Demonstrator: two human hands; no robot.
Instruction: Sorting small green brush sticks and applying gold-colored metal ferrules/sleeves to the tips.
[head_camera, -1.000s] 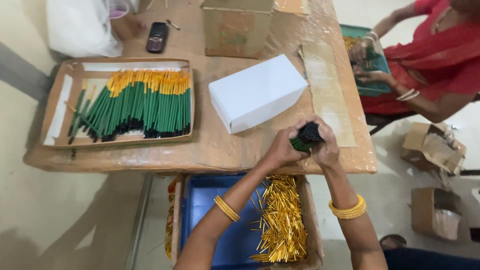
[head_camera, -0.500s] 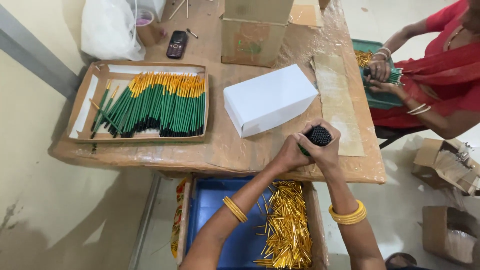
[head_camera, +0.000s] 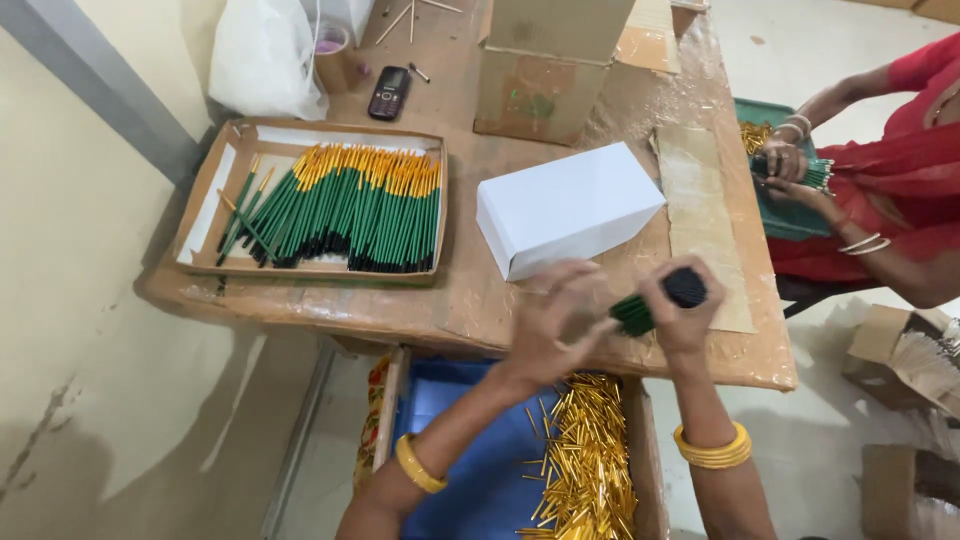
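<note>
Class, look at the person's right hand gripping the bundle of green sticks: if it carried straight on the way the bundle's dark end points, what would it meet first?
Probably the bare table, then its right edge; depth is unclear. The right hand holds the bundle aimed up-right.

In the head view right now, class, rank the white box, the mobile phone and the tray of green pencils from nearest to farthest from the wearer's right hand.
1. White box, just beyond the right hand.
2. Tray of green pencils, far left.
3. Mobile phone, at the table's far side.

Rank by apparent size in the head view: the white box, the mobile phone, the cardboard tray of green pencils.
1. cardboard tray of green pencils, largest.
2. white box, clearly smaller.
3. mobile phone, smallest, though it lies farther from the camera.
</note>
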